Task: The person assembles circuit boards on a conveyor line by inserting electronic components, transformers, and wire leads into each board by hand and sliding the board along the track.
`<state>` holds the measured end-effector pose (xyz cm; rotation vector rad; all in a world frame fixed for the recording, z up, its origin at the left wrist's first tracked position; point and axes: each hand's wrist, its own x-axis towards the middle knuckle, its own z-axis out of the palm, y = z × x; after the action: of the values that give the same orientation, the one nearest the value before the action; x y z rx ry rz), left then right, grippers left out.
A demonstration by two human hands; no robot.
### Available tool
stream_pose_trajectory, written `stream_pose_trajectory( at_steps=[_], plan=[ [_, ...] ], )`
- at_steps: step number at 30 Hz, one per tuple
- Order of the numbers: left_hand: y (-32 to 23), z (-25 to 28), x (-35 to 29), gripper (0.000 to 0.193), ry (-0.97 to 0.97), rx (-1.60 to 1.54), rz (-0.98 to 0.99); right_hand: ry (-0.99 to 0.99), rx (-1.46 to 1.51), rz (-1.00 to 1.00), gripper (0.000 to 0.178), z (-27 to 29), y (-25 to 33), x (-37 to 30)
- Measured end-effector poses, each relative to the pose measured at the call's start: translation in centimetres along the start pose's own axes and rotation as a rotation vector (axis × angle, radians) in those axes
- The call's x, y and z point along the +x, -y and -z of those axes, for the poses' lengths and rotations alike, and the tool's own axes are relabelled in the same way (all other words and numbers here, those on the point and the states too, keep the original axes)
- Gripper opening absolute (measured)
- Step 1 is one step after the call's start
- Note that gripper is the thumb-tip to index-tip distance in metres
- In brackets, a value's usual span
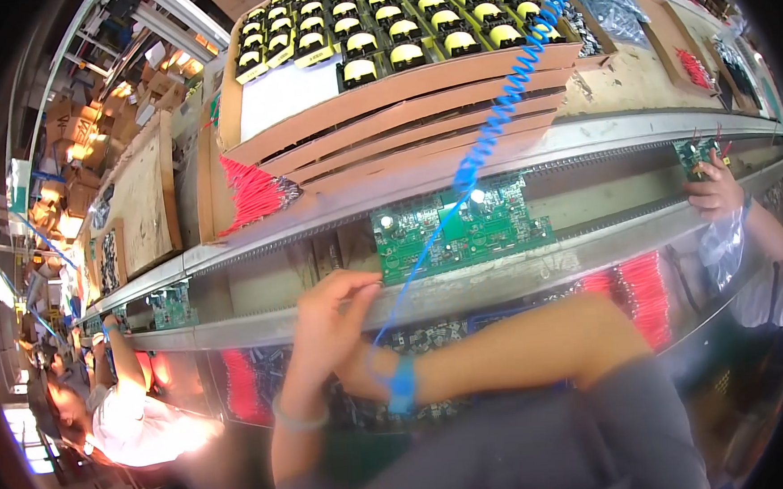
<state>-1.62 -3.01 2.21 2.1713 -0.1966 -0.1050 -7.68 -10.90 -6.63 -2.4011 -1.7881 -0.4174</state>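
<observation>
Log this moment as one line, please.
left hand: at lower-left corner of green circuit board, contact unclear | right hand: partly hidden by left | blue wrist strap: on right wrist

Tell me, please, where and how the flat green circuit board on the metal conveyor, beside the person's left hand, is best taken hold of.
Probably by its thin left and right edges, from above on the near side: the flat green circuit board has components standing on its upward face, and the left hand is at its near left corner.
</observation>
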Motion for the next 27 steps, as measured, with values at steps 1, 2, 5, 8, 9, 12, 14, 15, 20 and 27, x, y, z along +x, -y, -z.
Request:
stream_pose_trajectory(
  at_steps=[1,2,5,8,9,12,14,15,20,27],
  plan=[
    [0.0,-0.5,0.4,0.014,0.029,-0.031,-0.047,0.105,0.003,-0.010,0.028,-0.7,0.4,0.5],
    [-0.1,-0.6,0.8,0.014,0.028,-0.028,-0.047,0.205,0.011,-0.009,0.027,-0.6,0.4,1.0],
    [-0.6,-1.0,1.5,0.012,0.045,0.052,-0.163,0.187,0.345,-0.395,0.023,0.6,0.9,0.8],
    [-0.2,-1.5,1.8,0.009,0.045,0.074,-0.207,0.081,0.571,-0.477,0.018,0.4,-0.2,0.3],
    [0.0,-1.7,1.9,0.009,0.040,0.078,-0.215,0.081,0.568,-0.479,0.018,0.4,-0.9,0.2],
    [0.5,-2.2,2.0,0.009,0.023,0.084,-0.247,0.382,0.634,-0.215,0.020,1.8,-2.2,-0.9],
    [0.6,-2.2,1.9,0.009,0.006,0.088,-0.268,0.191,0.489,-0.366,0.029,3.9,-2.2,-2.5],
    [0.5,-2.3,1.9,0.009,0.004,0.090,-0.253,0.194,0.488,-0.367,0.029,5.0,-2.5,-3.2],
    [0.3,-2.3,1.8,0.009,-0.021,0.110,-0.270,0.085,0.496,-0.245,0.020,10.1,-5.1,-6.8],
    [0.8,-3.1,1.5,0.011,-0.069,0.146,-0.339,-0.053,0.771,-0.304,0.022,13.4,-10.2,-12.2]
  ],
)
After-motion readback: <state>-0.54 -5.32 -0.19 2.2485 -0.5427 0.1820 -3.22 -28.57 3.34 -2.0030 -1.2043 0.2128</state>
